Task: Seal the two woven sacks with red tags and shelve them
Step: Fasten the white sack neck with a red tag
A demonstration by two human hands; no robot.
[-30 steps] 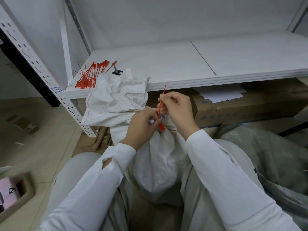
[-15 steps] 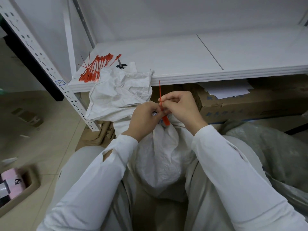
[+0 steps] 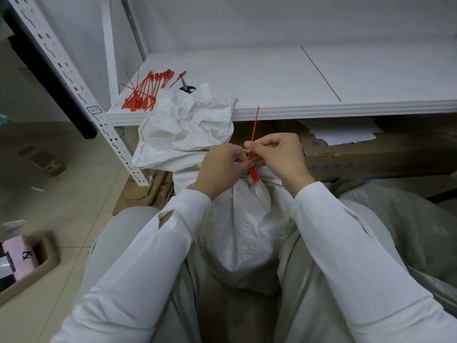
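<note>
Nearest, one woven sack (image 3: 247, 231) stands upright between the person's knees, its neck gathered just below the shelf (image 3: 272, 78). The left hand (image 3: 222, 167) has its fingers curled round that gathered neck, fingertips at the lock of the one red tag (image 3: 254, 173) looped there. The right hand (image 3: 279, 154) pinches the tag's strap between thumb and forefinger, and the thin tail stands up above the knuckles. The step in hand looks like cinching the first seal. The next move calls for a firm pull on the tail while the left hand keeps the neck bunched, until the loop bites and cannot slip. Beyond the hands, crumpled white cloth (image 3: 188, 127) flops against the shelf's front edge; whether it is this sack's loose top or the second sack I cannot tell, so only one sack is counted for certain. At the shelf's front left corner lies a loose bundle of spare tags (image 3: 143, 95), well over ten, too tangled to count exactly. Just beside them is one pair of small scissors (image 3: 186, 87).
</note>
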